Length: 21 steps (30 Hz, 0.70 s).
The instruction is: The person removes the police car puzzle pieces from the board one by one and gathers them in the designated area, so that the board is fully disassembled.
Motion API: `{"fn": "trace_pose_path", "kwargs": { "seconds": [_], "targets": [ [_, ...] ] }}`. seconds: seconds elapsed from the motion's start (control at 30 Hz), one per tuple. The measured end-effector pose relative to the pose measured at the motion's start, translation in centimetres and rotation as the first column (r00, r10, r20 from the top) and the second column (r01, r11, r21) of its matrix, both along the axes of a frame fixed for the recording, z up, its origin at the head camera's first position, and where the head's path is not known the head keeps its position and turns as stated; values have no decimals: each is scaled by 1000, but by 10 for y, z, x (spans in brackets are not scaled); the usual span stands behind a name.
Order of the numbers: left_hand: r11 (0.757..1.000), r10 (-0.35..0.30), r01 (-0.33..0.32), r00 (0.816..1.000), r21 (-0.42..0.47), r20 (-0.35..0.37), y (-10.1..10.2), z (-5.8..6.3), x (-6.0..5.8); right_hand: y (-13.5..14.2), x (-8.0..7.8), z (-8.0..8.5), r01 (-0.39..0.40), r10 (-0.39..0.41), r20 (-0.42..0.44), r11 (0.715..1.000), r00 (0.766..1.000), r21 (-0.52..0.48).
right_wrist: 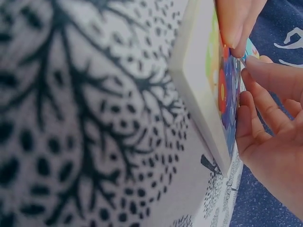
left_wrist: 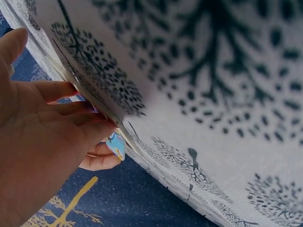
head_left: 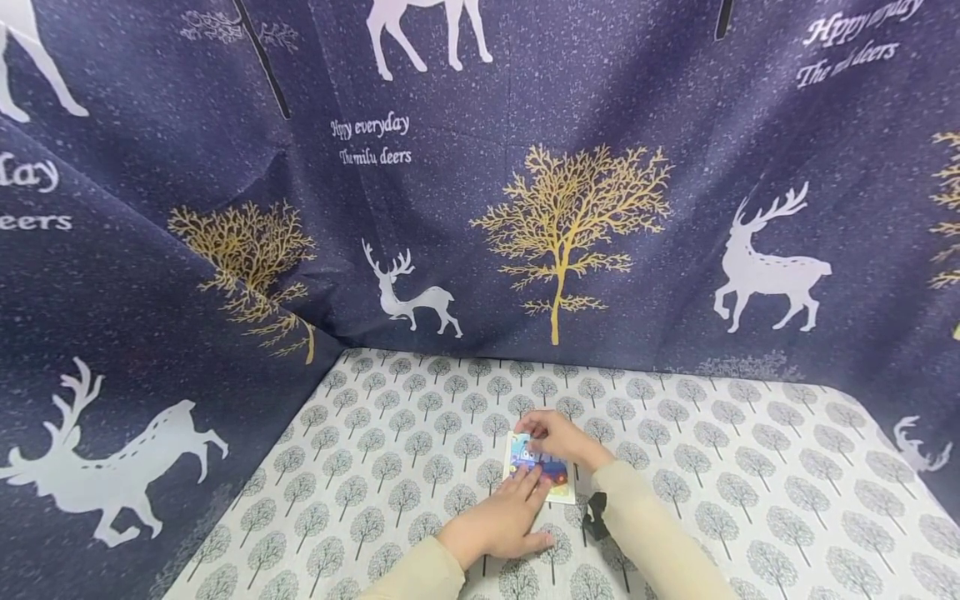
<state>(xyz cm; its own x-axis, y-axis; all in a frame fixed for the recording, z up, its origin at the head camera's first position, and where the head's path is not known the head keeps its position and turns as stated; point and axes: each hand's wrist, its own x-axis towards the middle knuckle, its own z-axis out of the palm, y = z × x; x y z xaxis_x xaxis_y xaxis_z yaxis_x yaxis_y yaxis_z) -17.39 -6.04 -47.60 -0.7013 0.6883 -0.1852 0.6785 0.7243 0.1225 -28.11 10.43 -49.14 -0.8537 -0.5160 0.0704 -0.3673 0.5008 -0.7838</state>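
A small flat board with a colourful printed picture and a thick pale edge lies on the tablecloth. My left hand rests on its near left part, fingers stretched out over the picture. At the far edge, my right hand pinches a small light-blue puzzle piece between thumb and fingers. In the right wrist view the piece is tilted up from the board, partly hidden by the fingers. The other fingers of the right hand touch the board's surface there.
The table has a white cloth printed with grey trees. Behind it and to the left hangs a dark blue curtain with deer and golden trees. A black strap hangs by the right sleeve.
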Motion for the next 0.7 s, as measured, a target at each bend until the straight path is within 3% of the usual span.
{"fn": "trace_pose_path", "kwargs": {
  "seconds": [0.7],
  "targets": [
    [1000, 11, -11, 999, 17, 50, 1, 0, -5, -1, -1, -2, 40, -41, -29, 999, 999, -20]
  ]
}}
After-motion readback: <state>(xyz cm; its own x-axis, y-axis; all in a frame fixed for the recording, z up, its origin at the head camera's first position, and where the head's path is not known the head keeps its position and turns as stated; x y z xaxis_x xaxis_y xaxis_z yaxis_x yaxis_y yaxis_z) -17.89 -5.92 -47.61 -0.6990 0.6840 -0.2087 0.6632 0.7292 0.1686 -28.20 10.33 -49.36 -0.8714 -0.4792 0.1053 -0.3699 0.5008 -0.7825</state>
